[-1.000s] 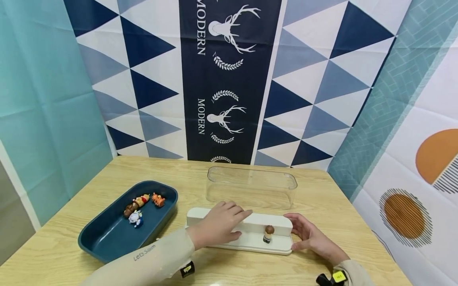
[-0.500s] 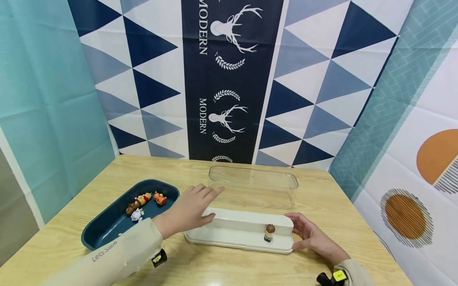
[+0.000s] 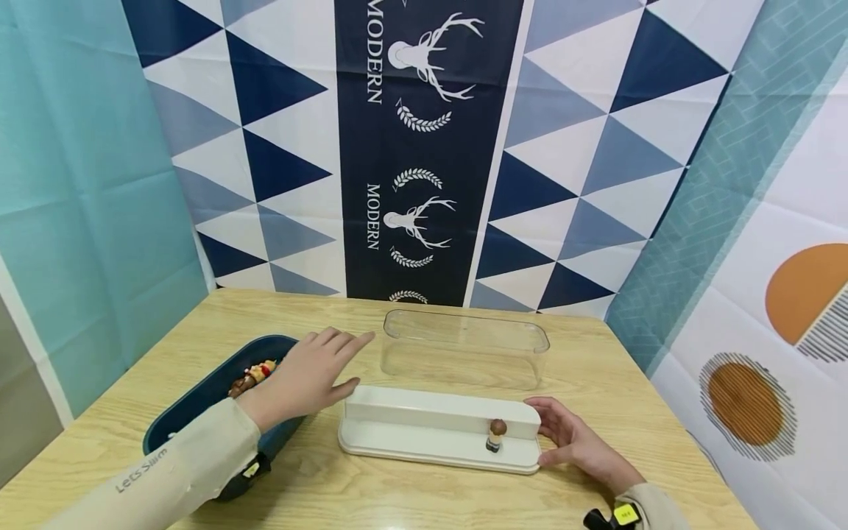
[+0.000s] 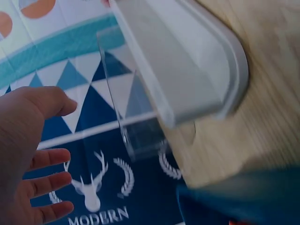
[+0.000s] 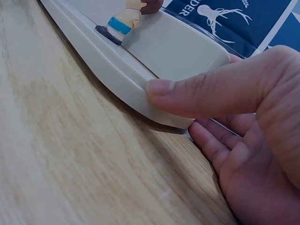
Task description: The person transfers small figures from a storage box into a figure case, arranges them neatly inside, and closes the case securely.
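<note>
A white stepped display base (image 3: 424, 434) lies in the middle of the table. My right hand (image 3: 578, 442) grips its right end, the thumb (image 5: 187, 96) on the front rim and the fingers round behind. A small brown-haired figurine (image 3: 495, 434) stands on the low step near that end; the right wrist view shows its dark shoes and a blue band. My left hand (image 3: 301, 379) is over the right side of a dark blue tray (image 3: 159, 423), fingers extended, holding nothing. In the tray, toy figurines (image 3: 252, 377) show partly, the others hidden by the hand and sleeve.
Behind the base stands a clear plastic cover (image 3: 464, 353), close to its back edge. The wooden table (image 3: 411, 500) meets a patterned cloth backdrop (image 3: 424, 147) at the back, with cloth walls left and right.
My left hand has moved left from over the base to over the blue tray, its fingers staying extended. The right hand keeps its grip on the base's end; base and figurine stay put.
</note>
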Demonstrator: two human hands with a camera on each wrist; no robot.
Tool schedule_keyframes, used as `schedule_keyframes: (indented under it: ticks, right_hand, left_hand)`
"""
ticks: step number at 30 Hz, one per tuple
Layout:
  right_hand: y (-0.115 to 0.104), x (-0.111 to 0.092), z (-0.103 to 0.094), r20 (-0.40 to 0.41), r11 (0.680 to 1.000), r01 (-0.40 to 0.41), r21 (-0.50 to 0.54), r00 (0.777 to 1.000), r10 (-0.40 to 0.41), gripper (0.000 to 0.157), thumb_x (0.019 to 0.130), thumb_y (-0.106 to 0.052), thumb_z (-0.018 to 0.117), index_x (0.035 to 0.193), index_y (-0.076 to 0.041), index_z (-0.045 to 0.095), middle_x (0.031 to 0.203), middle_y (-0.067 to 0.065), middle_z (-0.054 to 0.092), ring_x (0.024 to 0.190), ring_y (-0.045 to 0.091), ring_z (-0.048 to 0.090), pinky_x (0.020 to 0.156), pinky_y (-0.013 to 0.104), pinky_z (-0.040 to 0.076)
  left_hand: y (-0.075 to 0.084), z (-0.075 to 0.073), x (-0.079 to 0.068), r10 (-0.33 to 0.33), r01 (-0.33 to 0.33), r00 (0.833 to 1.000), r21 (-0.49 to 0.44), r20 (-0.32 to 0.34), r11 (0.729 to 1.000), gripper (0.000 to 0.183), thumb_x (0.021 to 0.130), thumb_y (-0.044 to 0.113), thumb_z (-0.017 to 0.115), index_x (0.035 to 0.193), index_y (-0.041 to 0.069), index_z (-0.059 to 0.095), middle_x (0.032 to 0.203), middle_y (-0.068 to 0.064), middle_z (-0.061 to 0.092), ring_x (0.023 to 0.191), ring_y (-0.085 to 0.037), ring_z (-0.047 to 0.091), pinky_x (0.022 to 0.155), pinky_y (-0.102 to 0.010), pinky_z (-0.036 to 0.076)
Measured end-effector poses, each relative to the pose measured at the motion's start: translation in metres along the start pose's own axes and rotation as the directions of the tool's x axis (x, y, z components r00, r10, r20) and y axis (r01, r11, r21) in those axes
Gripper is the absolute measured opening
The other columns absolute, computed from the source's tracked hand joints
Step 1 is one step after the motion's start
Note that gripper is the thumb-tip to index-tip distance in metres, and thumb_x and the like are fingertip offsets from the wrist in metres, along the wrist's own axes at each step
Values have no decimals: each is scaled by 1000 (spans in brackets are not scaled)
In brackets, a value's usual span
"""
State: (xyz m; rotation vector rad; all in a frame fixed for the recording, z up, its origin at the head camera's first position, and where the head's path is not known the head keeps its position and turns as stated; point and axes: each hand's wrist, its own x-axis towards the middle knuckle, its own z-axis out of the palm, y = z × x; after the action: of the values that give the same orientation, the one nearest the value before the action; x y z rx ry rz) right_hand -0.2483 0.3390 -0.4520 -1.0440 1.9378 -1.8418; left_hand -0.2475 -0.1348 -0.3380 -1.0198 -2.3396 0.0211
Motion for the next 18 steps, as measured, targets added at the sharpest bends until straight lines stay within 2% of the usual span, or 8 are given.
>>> schedule_keyframes:
  ticks: [8, 18]
  right_hand:
    - [0, -1, 2, -6, 1000, -12, -8, 1000, 12, 81, 78, 17, 69, 147, 7, 28, 139, -3, 52, 124, 7, 52, 103, 20, 41]
    - [-2, -1, 2, -13, 1000, -11, -6, 1000, 11, 81, 77, 18, 68, 147, 7, 29, 138, -2, 52, 124, 7, 52, 103, 20, 41]
  left_hand:
    - [-33, -5, -14, -117, 117, 993, -21, 37, 993, 61, 92, 26, 72, 143, 3, 50, 121, -15, 62, 110, -33, 57, 84, -51, 50]
    - [-63, 7, -33, -215, 214, 973, 14, 90, 977, 59, 92, 20, 71, 142, -2, 48, 119, -20, 61, 107, -38, 56, 83, -54, 50]
